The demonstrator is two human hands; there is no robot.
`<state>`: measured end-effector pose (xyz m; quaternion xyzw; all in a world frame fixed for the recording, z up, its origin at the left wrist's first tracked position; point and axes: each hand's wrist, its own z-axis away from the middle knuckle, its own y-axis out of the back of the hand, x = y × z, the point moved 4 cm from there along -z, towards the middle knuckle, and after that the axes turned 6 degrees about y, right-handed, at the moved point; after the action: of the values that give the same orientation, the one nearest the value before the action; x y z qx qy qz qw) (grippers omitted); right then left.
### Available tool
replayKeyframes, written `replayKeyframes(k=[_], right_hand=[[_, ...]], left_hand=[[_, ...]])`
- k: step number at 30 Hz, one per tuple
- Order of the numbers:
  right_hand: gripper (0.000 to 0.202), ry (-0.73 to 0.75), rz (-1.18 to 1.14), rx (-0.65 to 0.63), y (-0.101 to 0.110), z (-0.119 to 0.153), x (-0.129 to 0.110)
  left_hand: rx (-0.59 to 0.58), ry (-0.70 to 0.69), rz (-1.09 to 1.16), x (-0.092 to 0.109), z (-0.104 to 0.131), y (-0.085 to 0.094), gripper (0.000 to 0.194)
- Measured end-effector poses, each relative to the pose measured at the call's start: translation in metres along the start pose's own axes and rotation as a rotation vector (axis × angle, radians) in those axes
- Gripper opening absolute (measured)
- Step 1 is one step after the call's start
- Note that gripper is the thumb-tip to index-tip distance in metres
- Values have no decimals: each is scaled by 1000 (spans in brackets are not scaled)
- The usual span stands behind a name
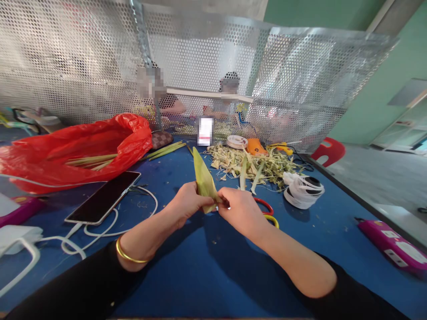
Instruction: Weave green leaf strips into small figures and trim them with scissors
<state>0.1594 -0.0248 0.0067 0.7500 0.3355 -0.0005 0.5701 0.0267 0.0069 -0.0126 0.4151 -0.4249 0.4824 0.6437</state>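
Note:
A pale green folded leaf [203, 178] stands upright over the blue table [200, 275], its pointed tip toward the top. My left hand [190, 202] grips its lower left side, thumb across the front. My right hand [238, 209] pinches the leaf's lower right edge, fingers curled together. Just behind my right hand lie scissors with red and yellow handles [265, 206], partly covered by that hand. A heap of leaf scraps [276, 166] lies beyond my hands, with two longer strips at its front edge.
To the left are a red plastic bag [133, 142] holding stalks, a tablet [105, 195] and white cables. White tape rolls [303, 191] and a purple power strip [392, 244] lie right. Two people sit behind the perforated metal screen [200, 49].

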Motion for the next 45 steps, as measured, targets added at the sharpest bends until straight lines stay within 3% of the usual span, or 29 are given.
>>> replayKeyframes(k=[11, 16, 20, 26, 30, 39, 45], right_hand=[[12, 94, 109, 16, -5, 2, -2], [8, -34, -162, 48, -1, -2, 9], [5, -164, -433, 27, -1, -3, 19], [3, -194, -597, 39, -2, -4, 23], [5, -236, -649, 41, -6, -4, 26], [12, -437, -1056, -26, -22, -2, 28], [13, -380, -863, -15, -21, -2, 29]], left_hand=[[-51, 59, 35, -3, -4, 2, 23], [-58, 60, 63, 0, -3, 2, 29], [-168, 129, 218, -2, -1, -3, 35], [-223, 165, 258, -5, -1, -4, 28], [-177, 95, 232, -1, 1, -4, 29], [-100, 73, 208, 2, 2, -2, 34], [-99, 21, 135, 3, 1, -1, 33]])
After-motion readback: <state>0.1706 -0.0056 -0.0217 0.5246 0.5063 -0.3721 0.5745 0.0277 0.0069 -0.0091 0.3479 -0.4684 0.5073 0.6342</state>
